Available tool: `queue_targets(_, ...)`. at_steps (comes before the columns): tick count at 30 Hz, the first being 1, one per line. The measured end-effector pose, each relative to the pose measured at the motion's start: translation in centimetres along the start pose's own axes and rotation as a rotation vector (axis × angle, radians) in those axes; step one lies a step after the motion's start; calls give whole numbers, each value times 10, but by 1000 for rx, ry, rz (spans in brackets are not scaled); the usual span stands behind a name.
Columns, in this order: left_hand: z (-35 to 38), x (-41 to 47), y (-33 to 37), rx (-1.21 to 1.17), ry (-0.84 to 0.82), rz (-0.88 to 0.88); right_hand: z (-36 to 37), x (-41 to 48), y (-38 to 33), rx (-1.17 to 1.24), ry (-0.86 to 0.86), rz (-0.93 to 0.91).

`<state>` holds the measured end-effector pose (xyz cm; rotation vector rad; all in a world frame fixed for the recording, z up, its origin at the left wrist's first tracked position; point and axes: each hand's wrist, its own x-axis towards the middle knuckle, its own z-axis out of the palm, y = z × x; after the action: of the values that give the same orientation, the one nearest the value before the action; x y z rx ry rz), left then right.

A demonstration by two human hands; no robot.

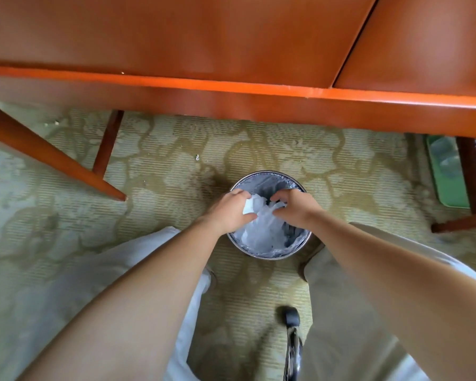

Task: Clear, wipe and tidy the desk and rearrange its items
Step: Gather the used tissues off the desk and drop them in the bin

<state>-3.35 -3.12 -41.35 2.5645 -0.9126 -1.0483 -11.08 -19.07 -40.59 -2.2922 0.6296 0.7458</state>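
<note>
Both of my grips are down in the bin (270, 255), which sits on the carpet (162, 160). The left grip (228, 210) has its fingers curled round the white rubbish (261, 224). The right grip (294, 207) is curled on the same pile from the other side. The rubbish is inside the bin, piled up near the top, and I think this step is pushing it down. It looks soft and puffy, so it could pop back up and fall over the rim when I let go. If I push harder on one side, the bin could tip. The dark liner (267, 181) could slip down inside if I drag on it. Past the bin is the worktop (176, 37). Its slanted leg (52, 155) is to the left of the bin, well apart. A few small crumbs (197, 157) lie on the carpet past the bin, a bit to the left. A green tray (445, 174) lies to the right of the bin, under the worktop. A chair wheel (291, 317) is on my side of the bin, and I could bump it when I move back.
</note>
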Motion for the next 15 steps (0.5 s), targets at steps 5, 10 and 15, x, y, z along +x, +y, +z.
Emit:
queue_targets(5, -32, -44, 4, 59, 80, 5, -10, -35, -25, -55, 24, -66)
queue_targets(10, -76, -108, 9, 95, 179, 5, -33, -86, -75, -134, 88, -191)
queue_targets(15, -129, -183, 18, 147, 320, -15, -63, -153, -139, -252, 188, -365)
